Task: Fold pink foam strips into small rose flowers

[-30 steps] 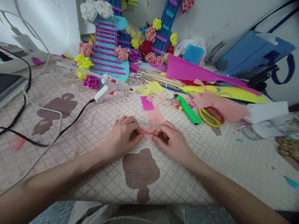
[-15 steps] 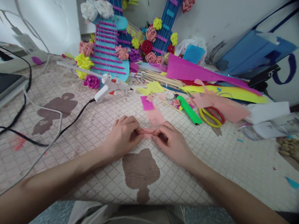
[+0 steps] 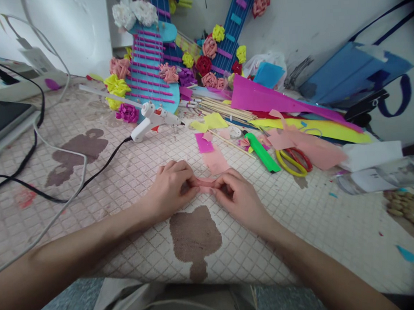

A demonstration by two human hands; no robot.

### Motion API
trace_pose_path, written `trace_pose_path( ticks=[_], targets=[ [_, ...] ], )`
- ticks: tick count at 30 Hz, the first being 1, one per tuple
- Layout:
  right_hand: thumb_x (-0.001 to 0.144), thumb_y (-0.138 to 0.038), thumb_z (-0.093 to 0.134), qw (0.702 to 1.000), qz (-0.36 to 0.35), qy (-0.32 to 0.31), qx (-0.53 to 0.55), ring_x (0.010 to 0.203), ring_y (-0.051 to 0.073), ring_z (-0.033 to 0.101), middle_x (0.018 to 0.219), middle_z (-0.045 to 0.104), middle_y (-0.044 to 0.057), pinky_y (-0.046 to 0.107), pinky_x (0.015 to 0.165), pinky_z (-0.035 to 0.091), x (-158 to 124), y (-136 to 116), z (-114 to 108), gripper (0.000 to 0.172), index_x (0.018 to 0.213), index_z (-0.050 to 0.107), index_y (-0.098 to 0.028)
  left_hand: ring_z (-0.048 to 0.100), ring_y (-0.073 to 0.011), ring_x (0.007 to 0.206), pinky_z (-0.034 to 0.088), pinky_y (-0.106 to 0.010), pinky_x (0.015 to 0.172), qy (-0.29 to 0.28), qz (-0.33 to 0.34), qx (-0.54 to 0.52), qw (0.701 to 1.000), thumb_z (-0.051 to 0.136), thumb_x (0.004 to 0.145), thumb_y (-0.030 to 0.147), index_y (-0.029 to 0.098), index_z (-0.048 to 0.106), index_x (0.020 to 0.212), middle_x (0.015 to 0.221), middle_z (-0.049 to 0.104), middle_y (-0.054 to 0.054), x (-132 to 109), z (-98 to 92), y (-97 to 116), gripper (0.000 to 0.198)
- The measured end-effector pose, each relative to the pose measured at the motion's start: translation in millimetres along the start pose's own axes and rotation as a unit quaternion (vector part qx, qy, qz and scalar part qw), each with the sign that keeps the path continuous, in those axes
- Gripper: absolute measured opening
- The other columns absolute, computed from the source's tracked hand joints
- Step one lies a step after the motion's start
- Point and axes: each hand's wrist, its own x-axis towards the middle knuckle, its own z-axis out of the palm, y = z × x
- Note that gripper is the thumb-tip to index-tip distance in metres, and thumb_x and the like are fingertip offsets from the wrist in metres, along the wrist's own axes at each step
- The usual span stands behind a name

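A small piece of pink crepe paper [image 3: 206, 183] is stretched between my two hands, low over the patterned tablecloth. My left hand [image 3: 176, 187] pinches its left end between thumb and fingers. At the other end my right hand [image 3: 239, 195] pinches it the same way. The paper looks folded along its upper edge; its ends are hidden in my fingers. Just beyond my hands lie another pink paper piece [image 3: 216, 160] and a magenta paper square [image 3: 205, 143].
A white glue gun [image 3: 152, 121] with a black cord lies behind my left hand. To the right are a green utility knife [image 3: 262, 152], scissors [image 3: 291, 163] and a clear bottle [image 3: 387, 174]. Craft instruments with paper flowers [image 3: 152, 69] and wooden sticks [image 3: 225, 109] stand or lie at the back.
Both hands keep their pinch on the pink crepe paper in nearly the same place. Only a slight shift of the fingers shows; everything else stays put.
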Motion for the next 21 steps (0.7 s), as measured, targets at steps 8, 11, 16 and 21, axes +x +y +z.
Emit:
trace_pose_path(
  ticks=[8, 11, 16, 21],
  targets=[
    [0.082, -0.016, 0.055, 1.0, 0.01, -0.006, -0.018, 0.073, 0.015, 0.054, 0.084, 0.055, 0.002, 0.027, 0.062, 0.041, -0.7, -1.9, 0.3, 0.008, 0.075, 0.054, -0.02, 0.051, -0.0212, 0.086, 0.038, -0.038, 0.078, 0.005, -0.003, 0.009, 1.0, 0.063, 0.08, 0.024, 0.017, 0.061, 0.072, 0.085, 0.06, -0.003, 0.5, 0.8, 1.5, 0.011],
    [0.081, -0.015, 0.055, 1.0, 0.012, -0.006, -0.022, 0.072, 0.014, 0.054, 0.084, 0.055, 0.001, 0.027, 0.063, 0.041, -0.2, -2.1, 0.5, 0.008, 0.075, 0.054, -0.02, 0.051, -0.0211, 0.086, 0.039, -0.037, 0.078, 0.001, -0.007, 0.012, 1.0, 0.062, 0.079, 0.022, 0.017, 0.06, 0.071, 0.084, 0.059, -0.003, 1.2, 1.0, 2.5, 0.01],
    [0.08, -0.014, 0.055, 0.999, 0.018, -0.008, -0.027, 0.072, 0.014, 0.053, 0.084, 0.055, 0.001, 0.027, 0.063, 0.041, 1.1, -1.9, 2.1, 0.008, 0.074, 0.054, -0.02, 0.051, -0.0222, 0.088, 0.039, -0.038, 0.079, -0.01, -0.026, 0.027, 0.999, 0.063, 0.077, 0.022, 0.016, 0.061, 0.069, 0.083, 0.059, -0.004, 2.3, 0.4, 5.7, 0.01],
    [0.079, -0.014, 0.056, 0.999, 0.024, -0.006, -0.04, 0.071, 0.013, 0.053, 0.084, 0.055, 0.001, 0.027, 0.063, 0.04, 1.0, -3.0, 2.0, 0.009, 0.073, 0.052, -0.019, 0.051, -0.022, 0.089, 0.038, -0.037, 0.08, -0.017, -0.033, 0.029, 0.999, 0.062, 0.076, 0.019, 0.016, 0.061, 0.07, 0.085, 0.059, -0.004, 2.0, -0.3, 6.8, 0.006]
  ],
)
